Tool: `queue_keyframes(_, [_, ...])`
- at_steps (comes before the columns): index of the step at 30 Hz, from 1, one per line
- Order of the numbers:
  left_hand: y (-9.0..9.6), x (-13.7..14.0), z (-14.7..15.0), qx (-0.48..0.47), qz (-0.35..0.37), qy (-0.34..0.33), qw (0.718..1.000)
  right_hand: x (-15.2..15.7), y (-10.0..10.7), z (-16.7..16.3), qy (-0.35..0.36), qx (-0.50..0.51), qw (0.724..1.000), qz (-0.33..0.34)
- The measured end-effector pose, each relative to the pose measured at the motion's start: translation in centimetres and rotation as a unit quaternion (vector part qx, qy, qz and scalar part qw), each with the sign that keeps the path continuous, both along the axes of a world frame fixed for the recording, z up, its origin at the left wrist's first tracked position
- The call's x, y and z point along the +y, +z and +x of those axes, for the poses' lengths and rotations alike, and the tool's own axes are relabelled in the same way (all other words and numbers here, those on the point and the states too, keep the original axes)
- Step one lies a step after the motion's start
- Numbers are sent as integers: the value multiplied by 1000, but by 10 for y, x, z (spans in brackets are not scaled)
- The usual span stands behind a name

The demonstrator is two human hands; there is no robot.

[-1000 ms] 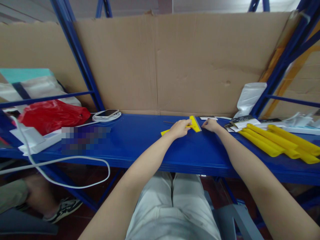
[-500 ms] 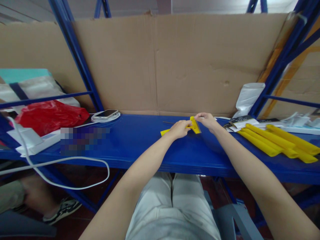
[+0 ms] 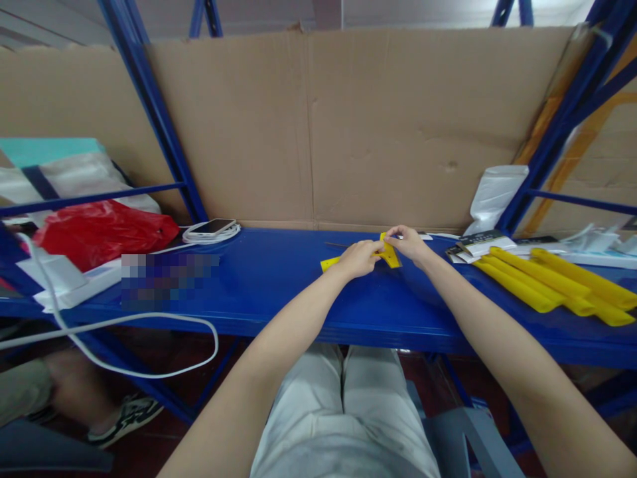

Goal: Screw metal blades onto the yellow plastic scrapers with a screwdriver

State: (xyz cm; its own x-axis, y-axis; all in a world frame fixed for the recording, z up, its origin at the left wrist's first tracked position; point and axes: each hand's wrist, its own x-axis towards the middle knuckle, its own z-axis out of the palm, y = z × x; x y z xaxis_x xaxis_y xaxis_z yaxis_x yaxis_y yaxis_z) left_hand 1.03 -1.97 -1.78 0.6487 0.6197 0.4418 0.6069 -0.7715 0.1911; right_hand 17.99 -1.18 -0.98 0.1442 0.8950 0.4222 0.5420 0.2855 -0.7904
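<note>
My left hand (image 3: 359, 259) is wrapped round the handle of a yellow scraper (image 3: 391, 257) above the blue bench. Its flared head sticks out to the right of my fingers, with a thin edge strip along its right side. The handle's end shows at the left, beyond my wrist. My right hand (image 3: 407, 243) pinches the far corner of the head between bent fingers. Whether something small sits between those fingertips is too fine to tell. Just behind my left hand, a thin brown stick (image 3: 336, 243) lies on the bench.
Several yellow sleeves (image 3: 542, 282) lie at the right beside black-and-white packets (image 3: 482, 244). A white plastic bag (image 3: 497, 192) leans behind them. At the left are a phone (image 3: 215, 228) on a coiled white cable, a red bag (image 3: 104, 229) and a power strip (image 3: 94, 282). Cardboard (image 3: 388, 126) stands behind the bench.
My right hand has shifted slightly left, its fingertips now closer over the far corner of the scraper's head. The left hand keeps its hold almost unmoved.
</note>
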Motion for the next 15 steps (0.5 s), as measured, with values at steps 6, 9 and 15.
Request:
queue_keyframes(6, [-1, 2, -1, -18, -4, 6, 1000, 5, -2, -1, -31, 53, 998, -4])
queue_keyframes(9, [0, 2, -2, -34, -9, 19, 999, 1, 2, 1, 10, 44, 998, -52])
queue_keyframes(15, [2, -1, -4, -51, -13, 49, 997, -11, 8, -3, 84, 57, 986, -134])
